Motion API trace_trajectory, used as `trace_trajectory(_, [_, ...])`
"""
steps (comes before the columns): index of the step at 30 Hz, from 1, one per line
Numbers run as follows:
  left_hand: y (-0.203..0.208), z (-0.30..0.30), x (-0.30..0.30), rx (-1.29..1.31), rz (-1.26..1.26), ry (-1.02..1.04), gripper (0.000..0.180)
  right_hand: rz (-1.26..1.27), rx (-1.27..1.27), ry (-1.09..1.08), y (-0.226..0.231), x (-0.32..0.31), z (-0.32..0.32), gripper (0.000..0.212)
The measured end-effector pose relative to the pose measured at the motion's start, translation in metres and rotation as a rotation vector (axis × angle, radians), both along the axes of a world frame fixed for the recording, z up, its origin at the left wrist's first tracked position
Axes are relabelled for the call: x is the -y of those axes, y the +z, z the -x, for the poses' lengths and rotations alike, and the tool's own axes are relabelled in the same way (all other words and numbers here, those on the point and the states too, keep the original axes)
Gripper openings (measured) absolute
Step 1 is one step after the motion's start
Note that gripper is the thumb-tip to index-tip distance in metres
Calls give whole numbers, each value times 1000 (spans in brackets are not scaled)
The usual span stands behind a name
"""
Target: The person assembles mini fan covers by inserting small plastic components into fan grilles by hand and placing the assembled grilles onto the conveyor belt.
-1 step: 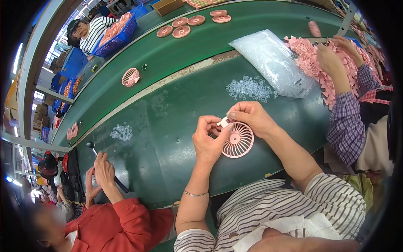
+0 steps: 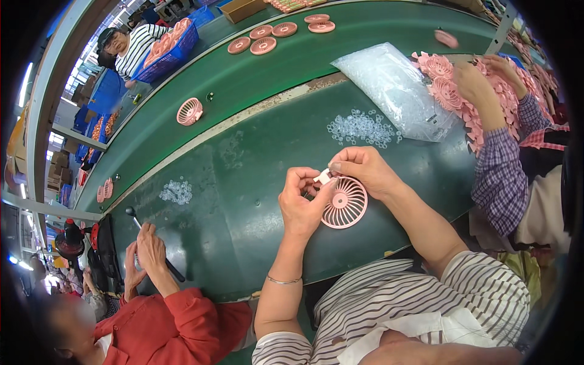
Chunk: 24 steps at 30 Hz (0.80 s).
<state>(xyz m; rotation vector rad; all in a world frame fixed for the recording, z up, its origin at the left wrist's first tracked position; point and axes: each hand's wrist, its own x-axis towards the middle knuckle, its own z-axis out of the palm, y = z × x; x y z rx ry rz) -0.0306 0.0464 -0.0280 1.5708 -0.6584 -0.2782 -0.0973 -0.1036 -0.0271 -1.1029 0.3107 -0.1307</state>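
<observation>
Left hand [image 2: 301,201] + right hand [image 2: 365,171] pinch the tab [image 2: 324,177] at the grille [image 2: 341,200]; prob light, stiff, brittle-ish, hold the rim [image 2: 344,227].

Blue basket [image 2: 187,48] and brown cardboard box [image 2: 243,11]

A pink piece [image 2: 446,39] is tipping on the green belt [image 2: 377,33] as co-workers are shifting slightly.
At upper right, the piece, standing sharp and upright before, is now showing blurred, leaning over and sitting a little farther left; the near hand [image 2: 472,80] and checked sleeve [image 2: 500,182] below it are edging leftward; at left, the black-handled tool [image 2: 174,269] is resting slightly lower.
</observation>
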Motion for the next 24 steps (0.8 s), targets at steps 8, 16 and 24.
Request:
trace_trajectory(8, [0, 1, -1, 32, 11, 14, 29, 47, 18, -11, 2, -5, 2, 11])
trace_trajectory(16, [-2, -1, 1, -32, -13, 35, 29, 114, 40, -28, 3, -5, 2, 12])
trace_trajectory(24, [-9, -6, 0, 1, -12, 76, 29, 1032, 357, -190, 1, -16, 5, 19])
